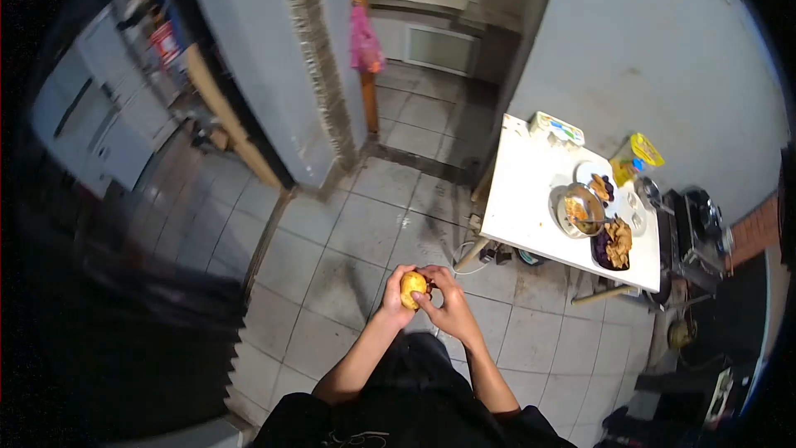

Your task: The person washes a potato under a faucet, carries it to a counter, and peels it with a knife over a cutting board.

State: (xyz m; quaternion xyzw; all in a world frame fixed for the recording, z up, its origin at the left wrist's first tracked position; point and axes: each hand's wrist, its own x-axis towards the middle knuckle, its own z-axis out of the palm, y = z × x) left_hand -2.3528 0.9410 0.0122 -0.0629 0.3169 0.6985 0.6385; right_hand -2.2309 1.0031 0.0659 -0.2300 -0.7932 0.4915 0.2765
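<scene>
Low in front of my body, a yellow, rounded potato (412,289) sits between both hands. My left hand (396,292) cups it from the left, fingers curled round its side. From the right, my right hand (445,305) presses its thumb on the lower edge while its bent fingers reach over the top. Part of the potato is hidden by the fingers. Both hands are above the tiled floor, away from the table.
At right stands a white table (522,199) with a metal bowl (580,211), a dark tray of brown peels (615,245), a plate (590,172), an egg carton (555,129) and a yellow packet (640,151). A stove (701,224) adjoins it. A pink bag (363,41) hangs by the doorway.
</scene>
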